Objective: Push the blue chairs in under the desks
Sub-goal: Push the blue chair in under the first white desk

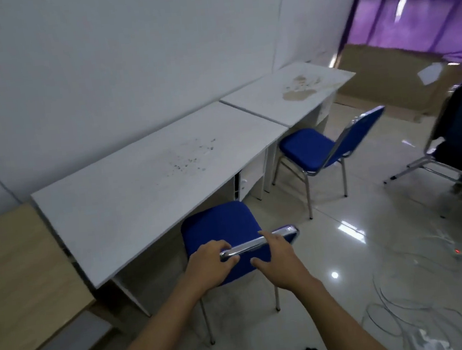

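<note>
A blue chair [221, 227] with a chrome frame stands right in front of me, its seat partly under the edge of the near white desk [146, 189]. My left hand [210, 262] grips the left end of the chair's chrome top rail. My right hand [278, 258] rests over the rail and the blue backrest, thumb in front, fingers curled over the top. A second blue chair [312, 146] stands further right, pulled out from the far white desk [292, 91], its backrest turned away from the desk.
A wooden-topped unit [15, 277] adjoins the near desk on the left. White cables [409, 307] lie coiled on the tiled floor at the right. A dark chair with a metal base [458, 148] stands at the right edge. Brown cardboard covers the floor by the purple window.
</note>
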{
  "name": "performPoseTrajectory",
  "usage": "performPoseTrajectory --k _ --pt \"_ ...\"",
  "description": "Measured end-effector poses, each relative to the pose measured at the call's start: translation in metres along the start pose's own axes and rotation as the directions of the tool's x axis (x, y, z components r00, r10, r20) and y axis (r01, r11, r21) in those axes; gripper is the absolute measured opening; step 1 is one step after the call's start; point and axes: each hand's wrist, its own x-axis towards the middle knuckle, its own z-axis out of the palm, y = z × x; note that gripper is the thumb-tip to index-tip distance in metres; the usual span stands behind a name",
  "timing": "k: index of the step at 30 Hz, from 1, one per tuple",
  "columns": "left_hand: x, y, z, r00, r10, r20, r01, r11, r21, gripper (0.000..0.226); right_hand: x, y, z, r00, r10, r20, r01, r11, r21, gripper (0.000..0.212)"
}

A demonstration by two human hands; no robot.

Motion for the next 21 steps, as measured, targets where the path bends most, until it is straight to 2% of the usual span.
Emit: performPoseTrajectory --k 3,7,10,12,16,21 --pt "0.021 0.003 0.018 0.992 -0.127 -0.013 0.127 0.992 -0.009 0.048 0.044 0.021 -0.012 0.996 -0.087 0.014 0.088 0.987 -0.137 0.077" --pt "0.030 0.009 0.042 0.951 -0.309 -0.014 0.307 0.948 -0.077 0.057 0.082 0.054 -0.027 0.979 -0.065 0.191 0.125 0.940 -0.318 0.086" --pt "0.036 0.011 0.062 0.912 -0.411 -0.019 0.407 0.907 -0.105 0.066 0.104 0.071 -0.040 0.932 -0.008 0.362 0.160 0.906 -0.391 0.093" --pt "0.037 0.012 0.072 0.887 -0.460 -0.024 0.454 0.882 -0.130 0.075 0.111 0.075 -0.041 0.911 0.005 0.413 0.171 0.906 -0.388 0.092" --pt "0.046 0.013 0.082 0.845 -0.532 -0.049 0.516 0.837 -0.181 0.080 0.115 0.079 -0.035 0.916 -0.034 0.401 0.196 0.908 -0.371 0.082" --pt "0.047 0.009 0.088 0.846 -0.525 -0.094 0.507 0.847 -0.162 0.083 0.116 0.086 -0.035 0.918 -0.073 0.390 0.201 0.933 -0.298 0.062"
